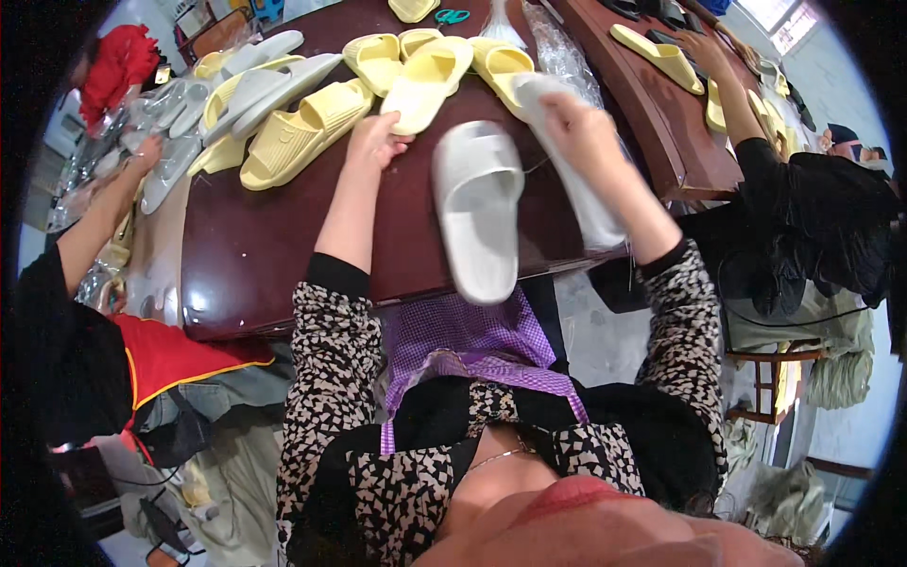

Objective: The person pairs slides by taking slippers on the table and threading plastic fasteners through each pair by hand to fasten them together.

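My left hand (377, 142) pinches the near end of a pale yellow slipper (430, 87) at the middle of the table. Over to the right, my right hand (581, 132) is closed on a light grey slipper (540, 94), partly hidden by the fingers and blurred. Between my hands is another light grey slipper (480, 213), its strap toward the far side and its near end reaching past the table's front edge. Ribbed yellow slippers (307, 132) lie left of my left hand, and more yellow slippers (499, 64) lie beyond the hands.
Grey slippers (283, 90) and clear plastic bags rest at the left of the dark red table (246, 255). Teal scissors (452, 16) lie at the back. A co-worker's hand (146, 153) is at left; another co-worker's arm (732, 90) reaches over a second table at right.
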A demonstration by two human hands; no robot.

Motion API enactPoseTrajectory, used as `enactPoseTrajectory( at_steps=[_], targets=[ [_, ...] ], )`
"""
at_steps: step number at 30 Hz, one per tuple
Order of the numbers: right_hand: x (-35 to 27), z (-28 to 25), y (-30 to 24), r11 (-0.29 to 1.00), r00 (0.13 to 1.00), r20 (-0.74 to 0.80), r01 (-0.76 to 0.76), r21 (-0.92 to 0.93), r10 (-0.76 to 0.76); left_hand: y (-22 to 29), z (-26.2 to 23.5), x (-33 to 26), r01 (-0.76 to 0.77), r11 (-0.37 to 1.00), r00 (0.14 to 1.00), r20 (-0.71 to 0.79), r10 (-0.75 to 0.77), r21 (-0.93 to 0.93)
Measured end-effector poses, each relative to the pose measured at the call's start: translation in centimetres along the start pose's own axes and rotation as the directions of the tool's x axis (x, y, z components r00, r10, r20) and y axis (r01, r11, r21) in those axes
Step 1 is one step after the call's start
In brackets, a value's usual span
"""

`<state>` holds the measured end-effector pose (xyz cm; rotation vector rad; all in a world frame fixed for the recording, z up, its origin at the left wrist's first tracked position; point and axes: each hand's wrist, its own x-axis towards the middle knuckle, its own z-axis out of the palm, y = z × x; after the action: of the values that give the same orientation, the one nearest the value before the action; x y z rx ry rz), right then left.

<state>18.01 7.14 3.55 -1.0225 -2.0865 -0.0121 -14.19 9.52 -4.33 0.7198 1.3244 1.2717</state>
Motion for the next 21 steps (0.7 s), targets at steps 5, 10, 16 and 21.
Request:
enactPoseTrajectory(
  at_steps=[5,10,16,21],
  targets=[
    [7.7,-6.5,8.2,0.914,0.999,-0.032,-0.036,-0.404,0.025,-1.5,2.5,-3.2,-0.001,0.998,0.998,0.07,0.006,-0.068],
    [15.1,-14.8,16.1,0.823,0.978,-0.195,-0.169,-0.542,0.073,-2.4,4.1,-5.1,0.077,0.966,0.977,0.211,-0.024,-0.246],
    [14.5,-13.7,20.1,0.801,0.964,-0.093,-0.258,-0.54,0.248,-1.6,5.3,-8.2,0.058,0.973,0.978,0.208,-0.01,-0.222],
    [12.1,-2.5,15.5,0.974,0.902,0.393,-0.107,-0.199,0.18,-1.7,6.4,-8.3,0.007,0.973,0.981,0.192,0.039,-0.231]
  ],
)
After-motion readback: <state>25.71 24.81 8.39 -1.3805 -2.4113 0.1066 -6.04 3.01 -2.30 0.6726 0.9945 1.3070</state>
